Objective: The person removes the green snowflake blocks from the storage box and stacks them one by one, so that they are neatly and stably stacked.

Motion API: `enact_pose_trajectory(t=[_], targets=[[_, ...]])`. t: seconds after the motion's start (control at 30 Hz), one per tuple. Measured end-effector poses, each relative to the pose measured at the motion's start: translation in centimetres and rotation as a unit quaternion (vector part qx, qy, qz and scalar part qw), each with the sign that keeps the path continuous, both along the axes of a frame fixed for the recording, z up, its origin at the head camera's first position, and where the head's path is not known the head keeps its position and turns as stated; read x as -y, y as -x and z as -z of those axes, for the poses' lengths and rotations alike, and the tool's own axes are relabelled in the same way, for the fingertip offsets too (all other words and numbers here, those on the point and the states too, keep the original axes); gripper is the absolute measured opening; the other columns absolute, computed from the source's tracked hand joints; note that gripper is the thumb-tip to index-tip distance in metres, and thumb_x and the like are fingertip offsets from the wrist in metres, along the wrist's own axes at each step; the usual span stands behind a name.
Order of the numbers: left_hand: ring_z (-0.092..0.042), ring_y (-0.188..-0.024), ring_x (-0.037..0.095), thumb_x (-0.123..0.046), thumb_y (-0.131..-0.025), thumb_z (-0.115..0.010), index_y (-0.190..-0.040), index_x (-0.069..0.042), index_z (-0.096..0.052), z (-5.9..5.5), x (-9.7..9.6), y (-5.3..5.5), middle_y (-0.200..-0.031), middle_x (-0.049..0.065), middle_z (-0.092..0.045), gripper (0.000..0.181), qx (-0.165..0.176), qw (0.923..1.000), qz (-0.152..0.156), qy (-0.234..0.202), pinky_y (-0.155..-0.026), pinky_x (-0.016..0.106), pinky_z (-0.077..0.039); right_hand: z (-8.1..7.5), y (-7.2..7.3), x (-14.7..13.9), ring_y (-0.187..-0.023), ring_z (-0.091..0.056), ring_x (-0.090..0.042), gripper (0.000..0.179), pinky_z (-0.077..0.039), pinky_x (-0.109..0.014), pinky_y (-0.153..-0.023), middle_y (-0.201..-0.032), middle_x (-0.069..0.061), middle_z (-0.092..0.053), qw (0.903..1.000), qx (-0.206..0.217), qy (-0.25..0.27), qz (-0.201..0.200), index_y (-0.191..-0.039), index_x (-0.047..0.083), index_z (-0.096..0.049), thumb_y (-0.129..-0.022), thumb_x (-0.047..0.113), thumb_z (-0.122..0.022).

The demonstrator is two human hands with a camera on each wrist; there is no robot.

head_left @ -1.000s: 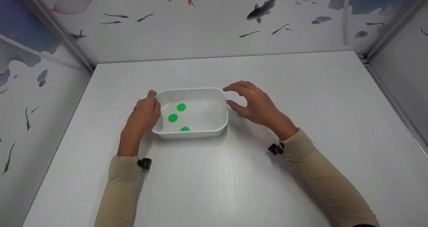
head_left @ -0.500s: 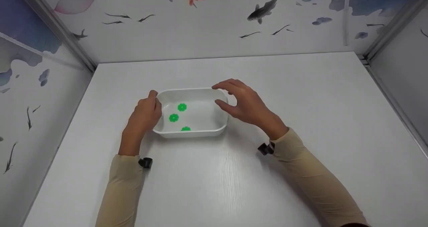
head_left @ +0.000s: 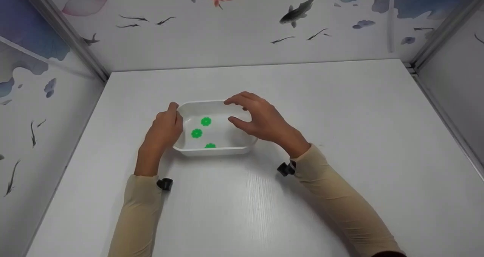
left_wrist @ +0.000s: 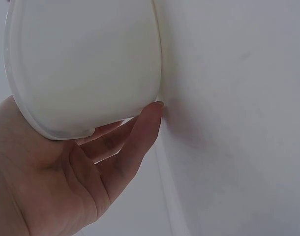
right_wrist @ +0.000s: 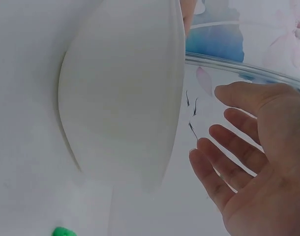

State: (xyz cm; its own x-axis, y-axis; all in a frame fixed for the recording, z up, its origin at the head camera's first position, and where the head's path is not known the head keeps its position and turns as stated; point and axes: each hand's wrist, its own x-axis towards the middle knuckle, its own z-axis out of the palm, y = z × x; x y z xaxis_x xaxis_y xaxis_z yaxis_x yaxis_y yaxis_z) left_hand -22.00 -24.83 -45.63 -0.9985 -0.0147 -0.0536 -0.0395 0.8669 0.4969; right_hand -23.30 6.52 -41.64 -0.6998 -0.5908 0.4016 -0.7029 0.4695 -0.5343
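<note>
Tray (head_left: 215, 151) sat upright on the white table (head_left: 211, 211). Left hand (head_left: 164, 126) gripped its left end, fingers curled around the outside; one fingertip reached the foot of the tray's wall in the left wrist view. Right hand (head_left: 261, 120) hung over the right end, thumb and fingers wide apart, clear of the rim. Three flower-shaped green pieces (head_left: 206, 121) lay in the tray: two toward the left, a third partly hidden by the near wall. Right wrist view showed another green lump (right_wrist: 64, 231) on the table outside the tray, cut by the frame edge.
</note>
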Motion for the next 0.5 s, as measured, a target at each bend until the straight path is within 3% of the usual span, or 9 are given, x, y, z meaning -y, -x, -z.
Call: enact_pose_trajectory(t=[0.2,0.5], targets=[[-0.074,-0.113,0.034,-0.028,-0.117,-0.029,-0.153,-0.004,-0.044,0.0,0.0,0.1,-0.143,0.025,-0.067,0.045,0.002,1.0,-0.001,0.001,-0.095,0.055,-0.062,-0.2,-0.1,1.2,-0.123,-0.068,-0.017,0.04,-0.06,-0.037,-0.1,-0.137,-0.001,-0.071,0.9998,0.005,0.003,-0.017,-0.141,0.016,-0.069,-0.103,0.023,-0.076],[-0.074,-0.113,0.034,-0.028,-0.117,-0.028,-0.153,-0.005,-0.043,0.1,0.1,0.2,-0.143,0.024,-0.068,0.045,0.007,1.0,0.0,-0.001,-0.095,0.055,-0.062,-0.3,-0.1,2.8,-0.118,-0.069,-0.019,0.039,-0.059,-0.033,-0.097,-0.137,0.001,-0.07,0.9993,0.017,-0.032,-0.012,-0.14,0.019,-0.069,-0.102,0.025,-0.077]])
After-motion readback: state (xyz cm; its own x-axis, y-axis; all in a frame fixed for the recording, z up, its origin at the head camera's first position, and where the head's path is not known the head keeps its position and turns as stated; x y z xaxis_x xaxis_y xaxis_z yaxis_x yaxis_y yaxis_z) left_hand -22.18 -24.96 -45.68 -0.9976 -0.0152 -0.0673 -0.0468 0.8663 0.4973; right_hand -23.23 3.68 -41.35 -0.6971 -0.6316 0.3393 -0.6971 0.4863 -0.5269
